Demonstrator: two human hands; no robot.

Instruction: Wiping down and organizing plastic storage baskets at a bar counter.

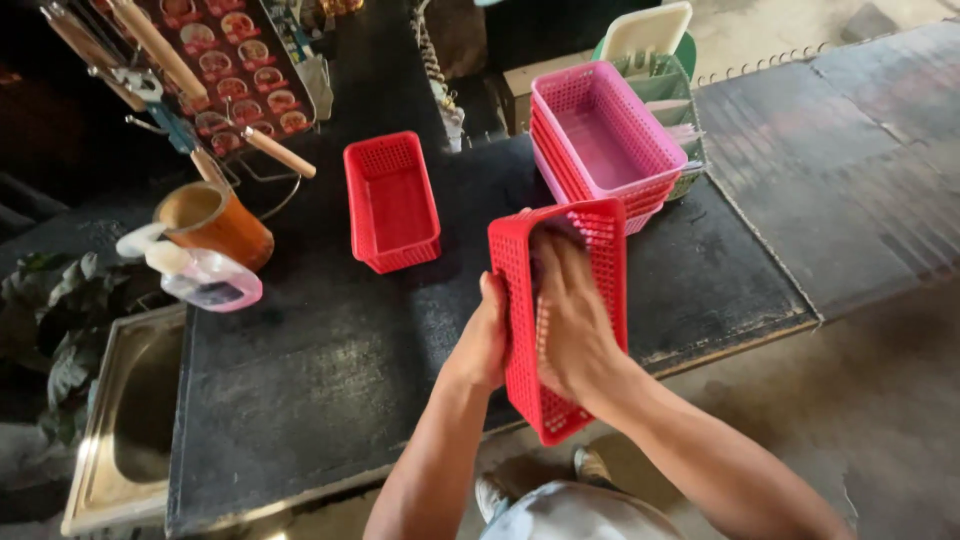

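A second red basket (391,201) and stacked pink baskets (604,140) sat on the bench (320,350). You held the red basket (560,310) tilted on edge, long axis away from you, left hand (484,340) gripping its rim, right hand (570,320) fingers spread inside.

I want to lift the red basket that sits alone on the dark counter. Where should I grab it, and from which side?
Take the red basket from above by its two long rims. It stands upright with its open top facing up, so a hand can span its narrow width. It sits apart from the pink stack.

Bare forearms, no sleeves, pale grey top, light shoes
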